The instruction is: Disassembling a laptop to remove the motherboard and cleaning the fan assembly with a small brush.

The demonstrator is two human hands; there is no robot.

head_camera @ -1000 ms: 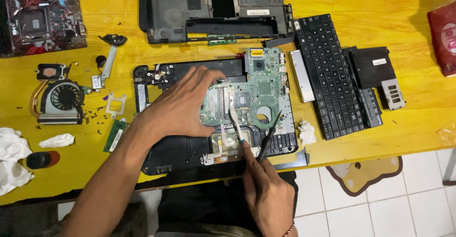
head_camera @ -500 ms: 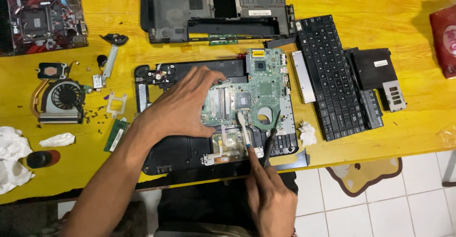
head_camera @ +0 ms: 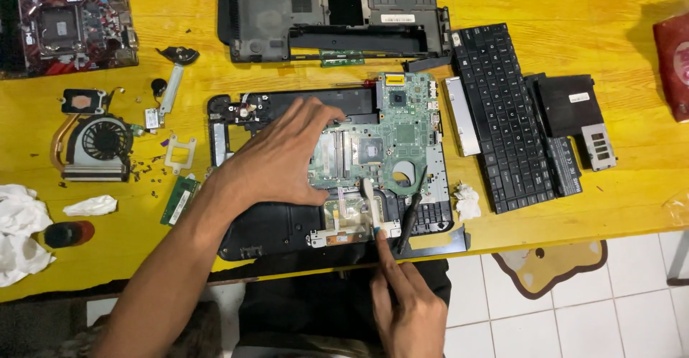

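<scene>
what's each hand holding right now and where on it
The right hand pinches the near end of a white flat ribbon cable and grips a slim black pry tool low down. The left hand holds nothing, pressing flat on the green laptop motherboard.

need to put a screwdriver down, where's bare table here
Bare yellow table lies right of the keyboard, below the black cover panel. Another patch sits between the cooling fan and upper laptop shell. Around the motherboard and both hands it is crowded.
</scene>
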